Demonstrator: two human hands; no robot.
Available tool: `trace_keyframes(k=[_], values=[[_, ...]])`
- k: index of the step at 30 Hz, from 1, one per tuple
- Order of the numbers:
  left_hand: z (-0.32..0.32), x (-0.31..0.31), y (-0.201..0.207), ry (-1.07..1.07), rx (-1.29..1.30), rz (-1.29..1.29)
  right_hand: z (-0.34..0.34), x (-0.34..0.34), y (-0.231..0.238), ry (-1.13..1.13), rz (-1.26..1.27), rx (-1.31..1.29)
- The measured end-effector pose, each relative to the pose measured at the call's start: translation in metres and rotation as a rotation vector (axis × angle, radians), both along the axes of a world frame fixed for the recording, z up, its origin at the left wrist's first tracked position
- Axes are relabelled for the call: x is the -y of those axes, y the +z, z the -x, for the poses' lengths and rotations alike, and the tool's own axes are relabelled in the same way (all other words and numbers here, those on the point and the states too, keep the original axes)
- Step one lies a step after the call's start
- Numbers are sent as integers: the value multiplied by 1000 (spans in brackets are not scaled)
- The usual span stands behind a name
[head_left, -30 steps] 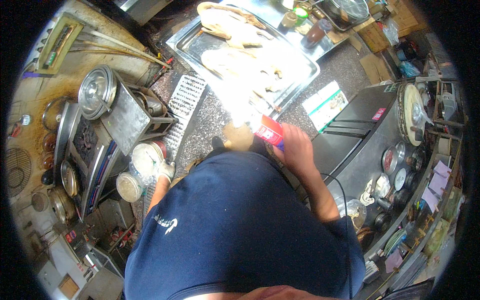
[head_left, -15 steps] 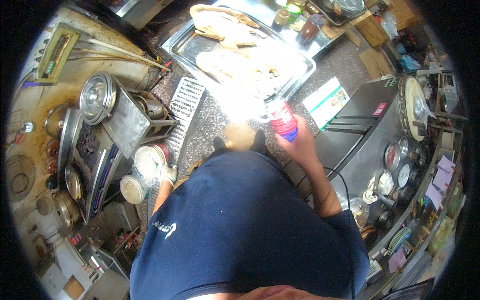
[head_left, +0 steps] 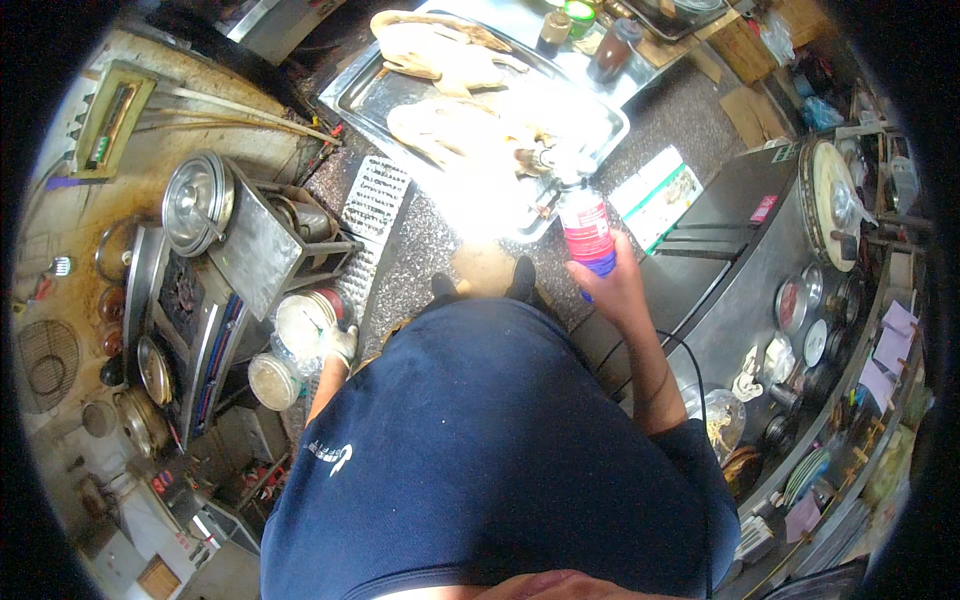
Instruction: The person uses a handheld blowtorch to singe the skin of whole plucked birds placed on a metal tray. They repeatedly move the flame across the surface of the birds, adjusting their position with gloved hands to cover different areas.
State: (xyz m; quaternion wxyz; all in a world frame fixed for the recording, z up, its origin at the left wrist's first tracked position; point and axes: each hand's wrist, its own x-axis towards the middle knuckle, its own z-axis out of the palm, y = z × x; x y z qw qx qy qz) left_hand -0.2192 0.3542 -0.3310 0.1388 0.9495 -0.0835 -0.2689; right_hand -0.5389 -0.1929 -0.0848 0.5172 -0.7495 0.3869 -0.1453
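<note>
My right hand is wrapped round a gas torch, a red canister with a blue base and a pale, glare-washed head. The torch head is over the near right edge of a metal tray. Two plucked birds lie on the tray: a far whole duck with its long neck bent round, and a near bird partly lost in the glare. My left hand, in a pale glove, hangs low beside a white tub; its fingers cannot be made out clearly.
On the metal table beyond the tray stand a dark sauce bottle and a small jar. A long steel counter runs along the right, with a round chopping board. Left are a steel stand and a stove.
My right hand has moved the gas torch right and a little farther away, and the torch stands more upright in the picture. My left hand stays in nearly the same place.
</note>
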Motion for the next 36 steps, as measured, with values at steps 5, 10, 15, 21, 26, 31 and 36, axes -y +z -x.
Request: trace_keyframes(k=[5,10,15,21,26,31,36], values=[[-4,7,6,73,-55,133,17,3,-3,-26,-24,5],[-8,-4,-4,-20,9,145,36,6,-12,-37,-128,-24],[-21,-22,-29,-49,-8,105,45,1,-20,-60,-255,45],[-22,-10,-11,-80,1,8,50,-4,-18,-17,-282,40],[-17,15,17,-77,-36,-63,60,-12,-11,50,-182,34],[-5,25,39,-20,-123,11,65,-14,-6,-33,-270,-44],[-5,23,36,-120,-32,-52,55,-15,-17,-143,-158,-38]])
